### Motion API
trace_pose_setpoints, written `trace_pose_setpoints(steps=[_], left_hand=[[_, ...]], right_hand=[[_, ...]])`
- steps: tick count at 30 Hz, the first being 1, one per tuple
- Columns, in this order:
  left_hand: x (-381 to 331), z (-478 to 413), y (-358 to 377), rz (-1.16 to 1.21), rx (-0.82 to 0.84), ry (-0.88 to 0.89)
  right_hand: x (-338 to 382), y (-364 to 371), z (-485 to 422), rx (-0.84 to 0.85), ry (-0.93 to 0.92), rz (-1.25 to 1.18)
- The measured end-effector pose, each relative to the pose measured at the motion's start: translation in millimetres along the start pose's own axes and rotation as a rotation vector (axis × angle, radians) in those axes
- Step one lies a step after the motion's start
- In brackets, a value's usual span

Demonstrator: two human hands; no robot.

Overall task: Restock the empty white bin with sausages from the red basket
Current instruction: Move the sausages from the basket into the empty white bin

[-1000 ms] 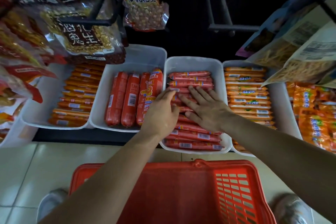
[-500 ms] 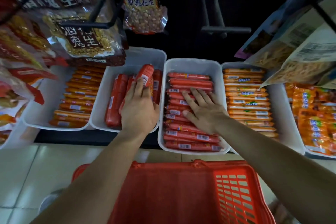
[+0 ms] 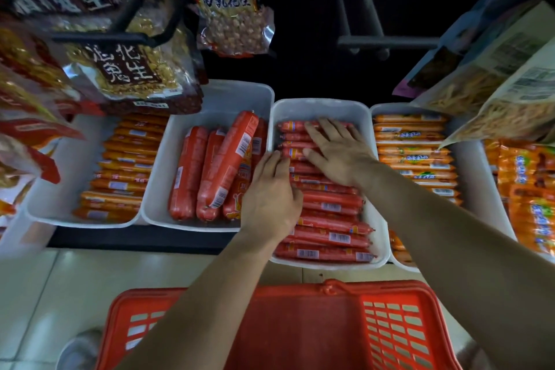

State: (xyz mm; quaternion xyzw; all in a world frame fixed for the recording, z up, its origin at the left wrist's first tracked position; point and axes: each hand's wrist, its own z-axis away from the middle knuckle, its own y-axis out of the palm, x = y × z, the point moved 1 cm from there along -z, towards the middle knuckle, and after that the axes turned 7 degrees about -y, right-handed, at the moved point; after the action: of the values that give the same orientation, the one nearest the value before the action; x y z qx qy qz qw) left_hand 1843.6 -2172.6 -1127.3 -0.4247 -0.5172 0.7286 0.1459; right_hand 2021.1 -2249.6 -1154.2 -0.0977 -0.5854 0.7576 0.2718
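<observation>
The white bin [image 3: 318, 106] at the centre of the shelf holds several thin red sausages [image 3: 330, 221] laid crosswise in rows. My right hand [image 3: 338, 150] lies flat on the far rows with straight, spread fingers. My left hand [image 3: 271, 194] rests on the bin's left side, fingers extended onto the sausages. Neither hand grips anything. The red basket [image 3: 399, 336] sits below my arms at the bottom of the view; its inside looks bare where it shows.
A white bin [image 3: 156, 198] to the left holds thick red sausages, one tilted across the others [image 3: 232, 159]. Bins of orange sausages stand at the far left [image 3: 123, 165] and right [image 3: 417, 153]. Peanut bags [image 3: 237, 27] hang overhead on black hooks. Tiled floor lies below the shelf.
My left hand let go of the thick red sausage in the left bin and came back to the thin sausages. My right hand slid toward the far end of the bin.
</observation>
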Motion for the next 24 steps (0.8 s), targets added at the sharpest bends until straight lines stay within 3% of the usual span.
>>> trace_pose_setpoints(steps=[10,17,20,24], left_hand=[[13,0,-1,0.104,-0.013,0.031],[16,-1,-8,0.175,0.061,0.042],[24,-2,-14,0.227,0.099,0.062],[30,6,-15,0.267,0.094,0.066]], right_hand=[[6,5,6,0.079,-0.024,0.024],[5,-15,-17,0.015,0.072,0.158],[17,-20,4,-0.054,0.026,0.059],[20,3,45,0.107,-0.071,0.096]])
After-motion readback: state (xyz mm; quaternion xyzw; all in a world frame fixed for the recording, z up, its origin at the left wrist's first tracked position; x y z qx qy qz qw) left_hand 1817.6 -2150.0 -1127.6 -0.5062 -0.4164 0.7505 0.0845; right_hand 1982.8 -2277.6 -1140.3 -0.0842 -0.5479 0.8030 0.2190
